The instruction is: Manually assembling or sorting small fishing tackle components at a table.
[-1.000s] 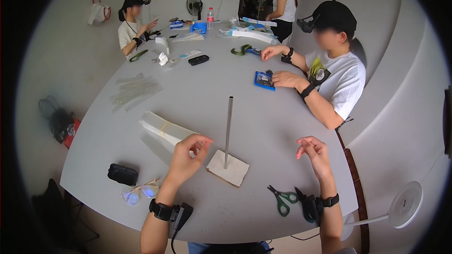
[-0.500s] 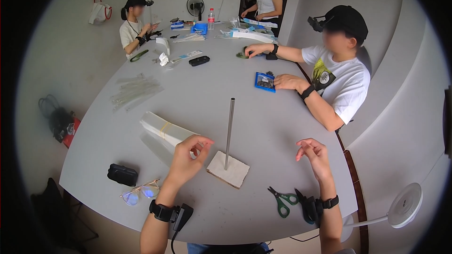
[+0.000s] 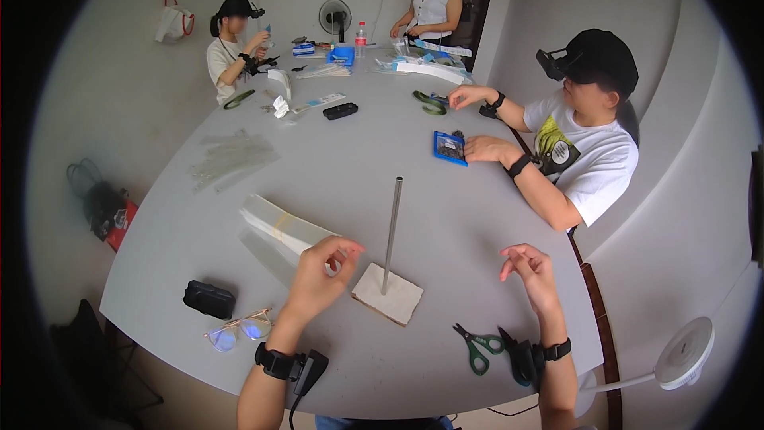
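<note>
My left hand is raised just left of an upright metal rod, its thumb and forefinger curled into a pinch. The rod stands on a pale rectangular block with rough edges. Off to the right, my right hand hovers with bent fingers pinched together. Whether anything thin is between either hand's fingertips I cannot make out. Beyond my left hand lies a bundle of clear plastic strips with a yellow band round it, partly hidden by that hand. Green-handled scissors rest beside my right wrist.
Glasses and a black case lie at the near left. Dark-handled cutters sit by my right wrist. Loose clear strips spread farther left. A co-worker's hand touches a blue packet. A fan stands at right.
My hands keep nearly the same pose, while the view shifts slightly. The co-worker's far hand at right has drawn back from a green coil. The person at far left has raised a hand.
</note>
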Tool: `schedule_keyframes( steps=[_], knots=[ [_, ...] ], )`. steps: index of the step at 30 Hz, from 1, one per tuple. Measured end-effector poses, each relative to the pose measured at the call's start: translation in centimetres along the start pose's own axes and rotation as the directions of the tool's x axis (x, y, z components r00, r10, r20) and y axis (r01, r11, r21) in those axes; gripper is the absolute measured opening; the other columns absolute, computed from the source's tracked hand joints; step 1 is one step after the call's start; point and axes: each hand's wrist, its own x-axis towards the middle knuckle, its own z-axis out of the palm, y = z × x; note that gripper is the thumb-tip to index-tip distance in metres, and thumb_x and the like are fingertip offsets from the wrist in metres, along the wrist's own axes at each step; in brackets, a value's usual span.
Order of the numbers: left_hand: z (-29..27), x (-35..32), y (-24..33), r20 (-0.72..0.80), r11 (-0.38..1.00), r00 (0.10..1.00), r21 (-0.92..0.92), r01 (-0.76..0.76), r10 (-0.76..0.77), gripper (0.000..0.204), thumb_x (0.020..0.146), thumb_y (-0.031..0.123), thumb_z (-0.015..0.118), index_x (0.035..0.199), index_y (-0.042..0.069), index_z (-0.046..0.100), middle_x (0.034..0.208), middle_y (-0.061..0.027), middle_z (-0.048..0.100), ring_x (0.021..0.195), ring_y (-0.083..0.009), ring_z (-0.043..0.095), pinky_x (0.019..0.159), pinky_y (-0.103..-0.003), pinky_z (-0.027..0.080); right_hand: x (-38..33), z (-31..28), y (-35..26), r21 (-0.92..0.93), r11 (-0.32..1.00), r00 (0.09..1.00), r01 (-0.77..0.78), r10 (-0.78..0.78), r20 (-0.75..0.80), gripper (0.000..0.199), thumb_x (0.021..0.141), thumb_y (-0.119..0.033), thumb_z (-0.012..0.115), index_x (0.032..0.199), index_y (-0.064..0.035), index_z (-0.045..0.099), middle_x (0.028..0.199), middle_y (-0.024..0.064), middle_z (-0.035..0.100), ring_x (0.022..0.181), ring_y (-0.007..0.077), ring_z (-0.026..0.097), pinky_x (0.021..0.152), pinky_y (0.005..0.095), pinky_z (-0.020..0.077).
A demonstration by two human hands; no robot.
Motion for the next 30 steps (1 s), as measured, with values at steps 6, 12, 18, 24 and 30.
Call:
schedule_keyframes(
  steps=[6, 12, 18, 24, 30],
  knots=[
    [-0.4, -0.4, -0.2, -0.027, 1.0, 1.0, -0.001, -0.01, 0.01, 0.013, 0.081, 0.001, 0.06, 0.092, 0.007, 0.066, 0.084, -0.0028, 0.065, 0.063, -0.0103, 0.053, 0.056, -0.024, 0.043, -0.1, 0.8, 0.0, 0.034, 0.999, 0.999, 0.029, -0.03, 0.023, 0.019, 0.095, -0.01, 0.047, 0.093, 0.0036, 0.061, 0.064, 0.0067, 0.061, 0.06, 0.0122, 0.058, 0.063, 0.025, 0.0469],
    [-0.4, -0.4, 0.1, -0.02, 0.998, 0.999, -0.061, 0.026, -0.027, 0.01, 0.085, 0.007, 0.06, 0.092, 0.007, 0.067, 0.082, -0.0008, 0.065, 0.066, -0.0066, 0.052, 0.057, -0.022, 0.041, 0.0, 0.8, 0.2, 0.017, 1.0, 0.999, 0.021, -0.022, 0.034, 0.018, 0.094, -0.007, 0.046, 0.092, 0.0038, 0.061, 0.064, 0.0076, 0.06, 0.059, 0.0139, 0.058, 0.061, 0.0264, 0.0476],
    [-0.2, -0.4, 0.1, -0.025, 0.996, 0.999, -0.081, 0.029, -0.031, 0.01, 0.085, 0.009, 0.061, 0.092, 0.008, 0.067, 0.08, -0.0006, 0.064, 0.061, -0.0064, 0.05, 0.055, -0.022, 0.041, 0.0, 0.5, -0.5, 0.049, 0.998, 0.999, 0.038, -0.039, 0.038, 0.019, 0.094, -0.008, 0.046, 0.091, 0.0039, 0.06, 0.063, 0.0077, 0.06, 0.058, 0.0144, 0.058, 0.061, 0.0269, 0.0478],
    [0.1, -0.2, -1.0, -0.039, 0.995, 0.999, -0.097, -0.011, 0.007, 0.007, 0.082, 0.006, 0.062, 0.089, 0.004, 0.065, 0.079, -0.0043, 0.064, 0.058, -0.0098, 0.053, 0.053, -0.025, 0.043, -1.6, 1.6, -6.2, -0.243, 0.949, 0.978, 0.2, -0.177, 0.11, 0.013, 0.089, -0.001, 0.048, 0.09, 0.0025, 0.061, 0.064, 0.0061, 0.062, 0.059, 0.0129, 0.059, 0.062, 0.0268, 0.048],
    [-0.4, -0.1, 0.2, -0.068, 0.984, 0.997, -0.174, -0.048, 0.037, 0.008, 0.084, 0.007, 0.06, 0.089, 0.003, 0.065, 0.077, -0.0033, 0.064, 0.057, -0.0091, 0.053, 0.053, -0.025, 0.043, -4.2, 6.9, -12.7, -0.418, 0.777, 0.866, 0.471, -0.317, 0.387, 0.013, 0.082, 0.003, 0.053, 0.09, 0.0009, 0.062, 0.066, 0.0085, 0.064, 0.062, 0.0154, 0.063, 0.061, 0.0268, 0.0491]
  ],
)
